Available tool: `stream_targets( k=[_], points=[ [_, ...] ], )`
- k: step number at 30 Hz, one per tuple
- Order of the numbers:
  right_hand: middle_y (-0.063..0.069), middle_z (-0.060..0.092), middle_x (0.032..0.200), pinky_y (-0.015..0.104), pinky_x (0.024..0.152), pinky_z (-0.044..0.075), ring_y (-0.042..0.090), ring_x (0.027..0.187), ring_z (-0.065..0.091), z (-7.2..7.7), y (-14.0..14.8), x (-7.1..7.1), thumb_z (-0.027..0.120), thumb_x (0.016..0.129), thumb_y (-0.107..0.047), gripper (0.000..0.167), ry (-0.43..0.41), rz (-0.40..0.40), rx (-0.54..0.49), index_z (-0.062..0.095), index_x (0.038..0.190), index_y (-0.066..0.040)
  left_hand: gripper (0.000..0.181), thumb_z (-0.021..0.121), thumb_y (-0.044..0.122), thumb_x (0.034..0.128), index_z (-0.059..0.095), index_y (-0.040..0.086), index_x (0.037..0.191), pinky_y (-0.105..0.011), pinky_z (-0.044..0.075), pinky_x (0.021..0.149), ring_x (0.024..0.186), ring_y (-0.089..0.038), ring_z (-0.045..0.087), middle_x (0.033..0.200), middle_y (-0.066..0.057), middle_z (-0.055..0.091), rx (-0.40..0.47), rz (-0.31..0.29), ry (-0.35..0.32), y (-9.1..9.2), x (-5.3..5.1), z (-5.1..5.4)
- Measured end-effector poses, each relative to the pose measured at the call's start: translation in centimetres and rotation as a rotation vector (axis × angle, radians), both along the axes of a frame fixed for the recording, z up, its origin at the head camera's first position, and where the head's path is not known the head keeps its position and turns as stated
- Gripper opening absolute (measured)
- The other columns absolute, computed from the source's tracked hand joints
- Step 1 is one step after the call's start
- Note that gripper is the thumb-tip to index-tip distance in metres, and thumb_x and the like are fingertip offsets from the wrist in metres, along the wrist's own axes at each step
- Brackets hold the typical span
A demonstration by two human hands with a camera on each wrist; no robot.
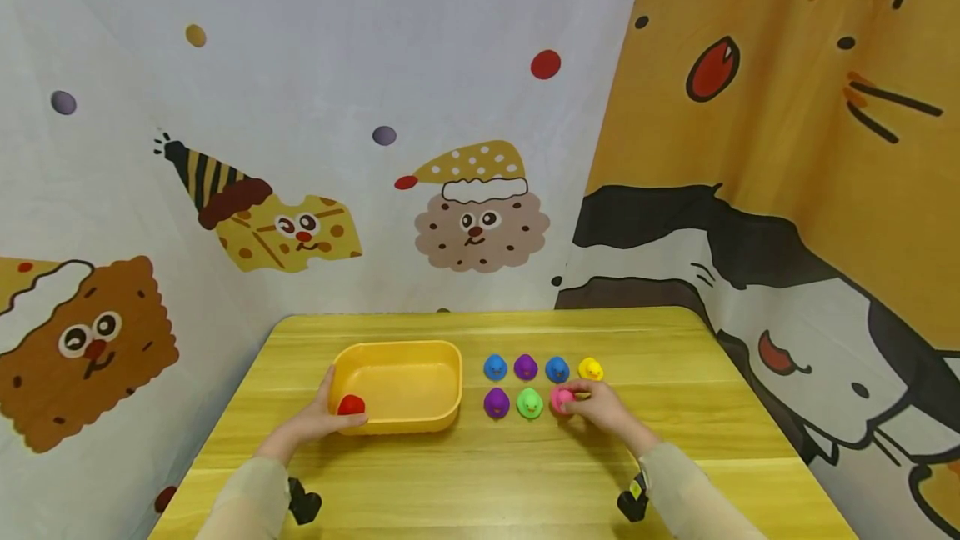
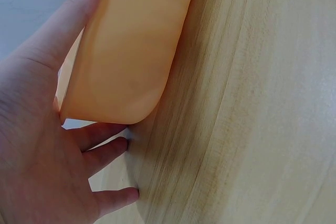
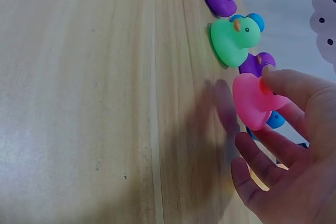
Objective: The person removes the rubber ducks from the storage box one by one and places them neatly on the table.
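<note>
In the head view my left hand (image 1: 318, 417) grips the left front corner of a yellow plastic basket (image 1: 405, 425), thumb along its front rim and fingers at its left side. A red toy (image 1: 350, 405), partly hidden, lies inside near that corner. My right hand (image 1: 606, 408) pinches a pink rubber duck (image 3: 251, 100) between thumb and fingers. The right wrist view shows it a little off the table, its shadow apart from it. Left of it sit a green duck (image 1: 529, 403) and a purple duck (image 1: 497, 402).
Behind these stands a row: a blue duck (image 1: 495, 367), a purple duck (image 1: 526, 367), another blue duck (image 1: 557, 369) and a yellow duck (image 1: 591, 368). All are on a wooden table (image 1: 480, 482). A cartoon-printed curtain (image 1: 480, 65) hangs behind it.
</note>
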State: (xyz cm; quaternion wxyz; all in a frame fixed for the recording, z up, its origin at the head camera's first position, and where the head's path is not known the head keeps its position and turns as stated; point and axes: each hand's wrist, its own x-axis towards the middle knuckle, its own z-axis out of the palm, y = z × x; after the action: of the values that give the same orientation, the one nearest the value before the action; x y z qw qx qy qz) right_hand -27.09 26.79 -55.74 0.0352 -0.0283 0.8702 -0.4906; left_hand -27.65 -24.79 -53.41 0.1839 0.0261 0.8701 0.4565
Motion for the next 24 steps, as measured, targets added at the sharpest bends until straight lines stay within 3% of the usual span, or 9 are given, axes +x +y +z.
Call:
stream_targets(
  k=[5,13,24],
  points=[
    [0.011,0.068,0.106,0.042,0.086,0.051,0.028,0.099,0.063,0.1,-0.2,0.1,0.079,0.080,-0.011,0.035,-0.004,0.008,0.029,0.069,0.113,-0.002,0.129,0.078,0.046,0.0782,-0.024,0.012,0.150,-0.069,0.006,0.107,0.138,-0.055,0.007,0.155,-0.031,-0.009,0.010,0.016,-0.004,-0.4,-0.5,-0.6],
    [0.009,0.068,0.104,0.041,0.082,0.051,0.027,0.096,0.063,0.1,-0.4,0.1,0.079,0.078,-0.009,0.035,-0.014,0.014,0.059,0.070,0.111,-0.002,0.127,0.076,0.043,0.0811,-0.026,0.008,0.149,-0.069,0.007,0.107,0.136,-0.056,0.009,0.154,-0.034,-0.009,0.005,-0.002,0.011,0.3,0.6,0.6],
    [0.008,0.068,0.102,0.040,0.080,0.053,0.026,0.095,0.063,-0.1,-0.6,-0.1,0.078,0.078,-0.008,0.034,-0.023,0.006,0.080,0.070,0.110,-0.002,0.124,0.075,0.040,0.0832,-0.025,0.006,0.149,-0.069,0.011,0.107,0.136,-0.056,0.013,0.153,-0.035,-0.005,-0.015,-0.003,0.011,0.3,0.5,0.7]
  ],
)
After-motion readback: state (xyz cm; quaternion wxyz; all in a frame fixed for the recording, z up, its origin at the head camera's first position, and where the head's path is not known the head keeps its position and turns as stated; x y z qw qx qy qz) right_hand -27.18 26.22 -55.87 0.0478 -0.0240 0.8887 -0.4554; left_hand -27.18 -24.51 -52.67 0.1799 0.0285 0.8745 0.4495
